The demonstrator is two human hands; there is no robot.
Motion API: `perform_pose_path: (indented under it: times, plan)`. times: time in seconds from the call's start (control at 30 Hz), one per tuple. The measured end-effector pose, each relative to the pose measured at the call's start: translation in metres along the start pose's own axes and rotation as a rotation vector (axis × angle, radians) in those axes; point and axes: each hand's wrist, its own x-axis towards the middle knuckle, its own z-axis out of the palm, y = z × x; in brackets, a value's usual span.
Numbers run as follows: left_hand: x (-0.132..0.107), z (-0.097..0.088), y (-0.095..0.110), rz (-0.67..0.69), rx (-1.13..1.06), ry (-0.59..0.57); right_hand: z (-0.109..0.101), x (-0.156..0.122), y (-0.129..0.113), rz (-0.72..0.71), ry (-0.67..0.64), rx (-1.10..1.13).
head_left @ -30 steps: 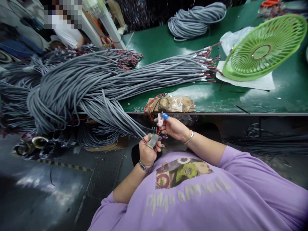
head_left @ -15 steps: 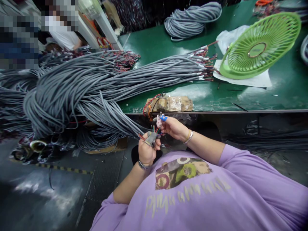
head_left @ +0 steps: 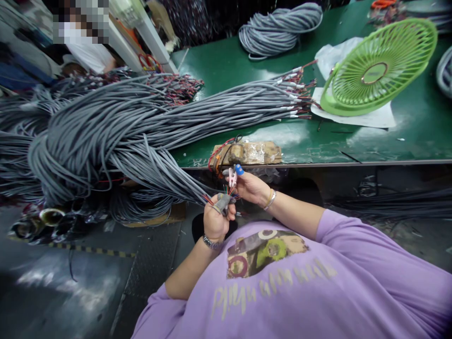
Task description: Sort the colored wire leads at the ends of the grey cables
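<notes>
My left hand [head_left: 216, 220] is closed around the end of a grey cable, its thumb wrapped in a grey covering. Thin coloured wires [head_left: 228, 189] fan out from that grip. To the right, my right hand [head_left: 253, 189] pinches a small pinkish-white clip-like piece [head_left: 232, 178] just above the wires; its exact kind is too small to tell. A blue cover [head_left: 239, 170] sits on one right fingertip. A bundle of grey cables [head_left: 169, 172] runs down from the bench to my left hand.
Long grey cables [head_left: 219, 110] with stripped ends lie across the green bench [head_left: 212, 61]. A wooden block [head_left: 259, 153] with wires sits at its front edge. A green fan [head_left: 383, 70] stands on paper at right, a cable coil [head_left: 280, 29] behind. Another person [head_left: 86, 49] is at upper left.
The blue-covered fingertip and the pinkish piece have turned slightly in my right hand. My left hand keeps its grip in nearly the same place. The whole view has shifted a little.
</notes>
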Motion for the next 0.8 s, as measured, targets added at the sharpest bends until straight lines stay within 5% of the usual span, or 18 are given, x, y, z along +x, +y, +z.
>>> perform_pose_path:
  times: [0.47, 0.8]
  plan:
    - [-0.015, 0.001, -0.002, 0.072, 0.043, 0.043, -0.004, -0.010, -0.003, 0.063, -0.087, -0.022]
    - [-0.013, 0.004, -0.004, 0.165, 0.016, 0.084, -0.003, -0.018, -0.002, -0.071, -0.090, -0.136]
